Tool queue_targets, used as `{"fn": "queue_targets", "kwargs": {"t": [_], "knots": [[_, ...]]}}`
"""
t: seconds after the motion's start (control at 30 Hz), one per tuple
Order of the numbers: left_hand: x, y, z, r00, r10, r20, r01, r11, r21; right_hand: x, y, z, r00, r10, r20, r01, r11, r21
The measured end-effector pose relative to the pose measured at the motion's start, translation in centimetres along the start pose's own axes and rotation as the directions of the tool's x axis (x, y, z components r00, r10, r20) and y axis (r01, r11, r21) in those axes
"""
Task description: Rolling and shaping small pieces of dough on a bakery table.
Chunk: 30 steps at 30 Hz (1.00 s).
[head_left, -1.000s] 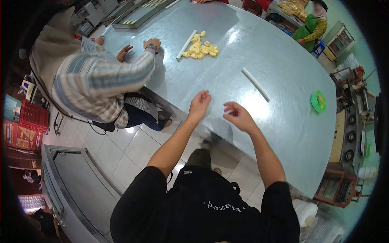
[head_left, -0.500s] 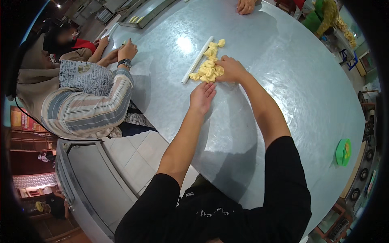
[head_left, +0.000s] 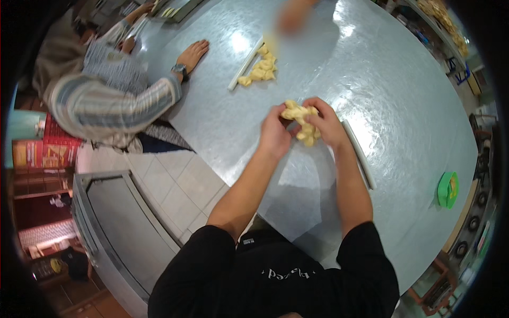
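My left hand (head_left: 274,135) and my right hand (head_left: 327,123) are closed around a clump of pale yellow dough pieces (head_left: 305,127) over the steel table (head_left: 403,106) in the head view. A white rod (head_left: 359,156) lies just right of my right hand. Farther forward, a smaller pile of dough pieces (head_left: 261,71) sits beside a second white rod (head_left: 241,69).
A co-worker in a striped sleeve (head_left: 122,106) is at the left, hand (head_left: 193,53) flat on the table. Another person's blurred hand (head_left: 294,18) is at the top. A green bowl (head_left: 448,189) is at the right, metal trays (head_left: 175,10) upper left, a steel cabinet (head_left: 119,222) lower left.
My hands have taken hold of part of the dough pile and moved it back toward me, near the right rod. The co-worker's raised hand now lies flat on the table.
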<state>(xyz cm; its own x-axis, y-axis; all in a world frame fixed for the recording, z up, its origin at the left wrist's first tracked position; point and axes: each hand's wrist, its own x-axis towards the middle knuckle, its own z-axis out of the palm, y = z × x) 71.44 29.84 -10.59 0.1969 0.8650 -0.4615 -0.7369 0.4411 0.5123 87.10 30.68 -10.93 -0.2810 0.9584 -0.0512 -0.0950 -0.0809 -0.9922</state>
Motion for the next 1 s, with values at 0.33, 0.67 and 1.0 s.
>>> {"fn": "queue_targets", "kwargs": {"t": [0.33, 0.67, 1.0], "knots": [[-25.5, -11.3, -11.2, 0.988, 0.15, -0.043, -0.154, 0.877, -0.456, -25.6, 1.6, 18.4, 0.939, -0.329, 0.101, 0.332, 0.789, -0.517], [-52.5, -9.3, -29.6, 0.755, 0.535, -0.378, -0.614, 0.378, -0.693, -37.1, 3.4, 47.2, 0.329, -0.341, 0.881, 0.845, 0.522, -0.113], [-77.6, -2.1, -48.5, 0.261, 0.633, -0.728, -0.914, -0.081, -0.398, -49.7, 5.8, 78.6, -0.185, -0.296, 0.937, 0.821, 0.477, 0.313]]}}
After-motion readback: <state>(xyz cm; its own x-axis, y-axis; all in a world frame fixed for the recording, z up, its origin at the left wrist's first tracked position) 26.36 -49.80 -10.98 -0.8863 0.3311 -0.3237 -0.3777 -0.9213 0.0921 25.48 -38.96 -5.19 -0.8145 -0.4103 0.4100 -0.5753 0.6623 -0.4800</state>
